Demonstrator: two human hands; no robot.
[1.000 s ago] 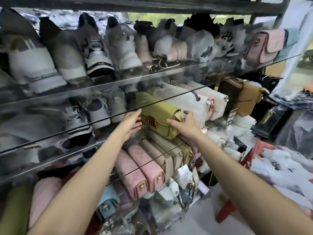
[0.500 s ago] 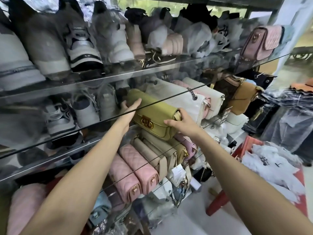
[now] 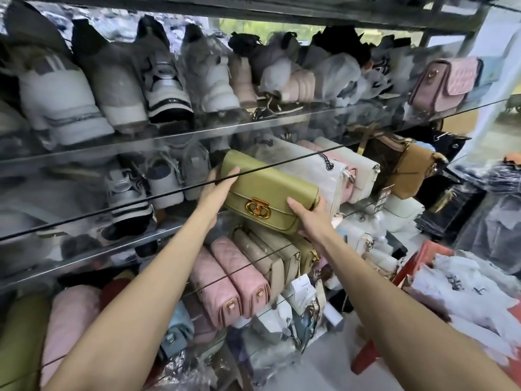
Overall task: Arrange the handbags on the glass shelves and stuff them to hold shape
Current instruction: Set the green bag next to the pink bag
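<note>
Handbag point(image 3: 267, 190) on glass shelf point(image 3: 84, 221)

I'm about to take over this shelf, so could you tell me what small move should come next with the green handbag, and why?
Probably ease the green handbag a little further back onto the glass shelf. The left hand holds its far end and the right hand its near corner, the bag sits tilted, and its clasp side overhangs the beige bags below.
</note>
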